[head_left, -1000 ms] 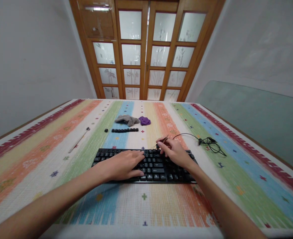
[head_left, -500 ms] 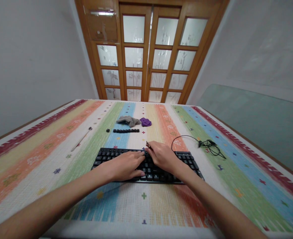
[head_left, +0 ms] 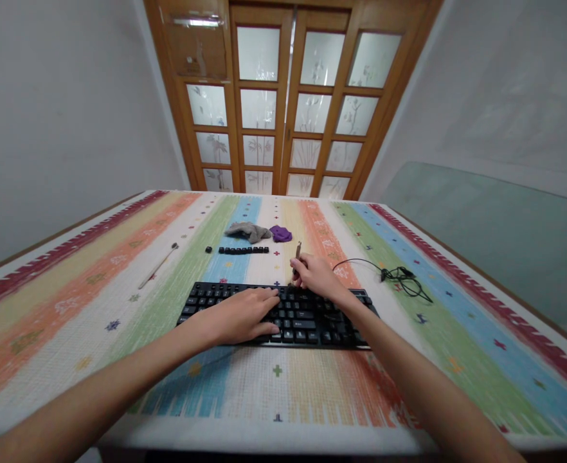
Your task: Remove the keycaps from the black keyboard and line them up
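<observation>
- A striped cloth [head_left: 254, 395] covers the table, reaching from the bottom of the frame to its middle.
- At lower centre, a black keyboard [head_left: 305, 325] lies flat on the cloth.
- The person's left hand [head_left: 247, 315] rests palm down across the keyboard's left half, fingers extended over the keys, gripping nothing.
- The right hand [head_left: 315, 275], just right of the frame's centre, pinches a slim brown tool [head_left: 297, 252] held nearly upright above the keyboard's far edge; whether its lower end touches is too small to tell.
- A black cable [head_left: 402, 278] lies tangled at right.
- Left of centre, a thin stick [head_left: 157, 267] with a dark tip lies at a slant.
- Near the centre, a row of black keycaps [head_left: 243, 250] stretches beside a lone keycap [head_left: 208, 249].
- Just beyond, a gray rag [head_left: 249, 232] lies against a purple rag [head_left: 280, 233].
- Wood-framed doors [head_left: 283, 96] with glass panes fill the top centre.
</observation>
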`<state>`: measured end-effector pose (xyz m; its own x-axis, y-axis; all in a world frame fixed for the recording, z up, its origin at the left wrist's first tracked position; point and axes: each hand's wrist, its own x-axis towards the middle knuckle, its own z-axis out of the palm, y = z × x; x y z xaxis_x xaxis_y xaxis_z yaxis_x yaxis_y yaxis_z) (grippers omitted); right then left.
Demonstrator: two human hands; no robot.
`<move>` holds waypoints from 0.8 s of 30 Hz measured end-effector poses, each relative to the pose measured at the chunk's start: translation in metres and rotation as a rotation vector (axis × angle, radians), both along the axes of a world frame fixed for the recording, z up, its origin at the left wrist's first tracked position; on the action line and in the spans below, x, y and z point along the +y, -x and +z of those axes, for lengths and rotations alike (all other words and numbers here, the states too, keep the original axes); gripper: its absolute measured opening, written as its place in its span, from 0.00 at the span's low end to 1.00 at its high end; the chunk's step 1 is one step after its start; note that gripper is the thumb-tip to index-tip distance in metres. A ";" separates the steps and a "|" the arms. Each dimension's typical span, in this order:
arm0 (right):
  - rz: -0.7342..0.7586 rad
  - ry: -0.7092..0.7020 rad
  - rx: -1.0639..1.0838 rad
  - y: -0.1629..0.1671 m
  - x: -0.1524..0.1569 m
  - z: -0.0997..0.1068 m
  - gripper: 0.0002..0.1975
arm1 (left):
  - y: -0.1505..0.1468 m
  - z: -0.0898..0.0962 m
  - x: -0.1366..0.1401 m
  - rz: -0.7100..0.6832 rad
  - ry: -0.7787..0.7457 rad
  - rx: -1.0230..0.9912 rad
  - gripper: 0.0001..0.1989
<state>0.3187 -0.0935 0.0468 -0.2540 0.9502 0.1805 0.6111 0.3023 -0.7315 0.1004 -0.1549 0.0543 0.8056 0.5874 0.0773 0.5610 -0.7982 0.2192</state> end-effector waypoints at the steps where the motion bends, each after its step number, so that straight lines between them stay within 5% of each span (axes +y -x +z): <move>1: -0.004 0.022 0.014 -0.001 0.001 -0.001 0.16 | 0.001 0.000 0.000 0.001 0.000 -0.004 0.20; 13: 0.098 0.006 0.182 -0.017 -0.017 0.017 0.14 | -0.012 0.004 0.024 0.154 0.131 -0.339 0.22; 20: 0.194 -0.038 0.328 -0.018 -0.035 0.020 0.16 | -0.033 -0.008 0.043 0.162 0.591 -0.717 0.24; 24: 0.191 0.011 0.377 -0.026 -0.037 0.011 0.20 | -0.041 -0.020 0.042 0.155 0.726 -0.843 0.23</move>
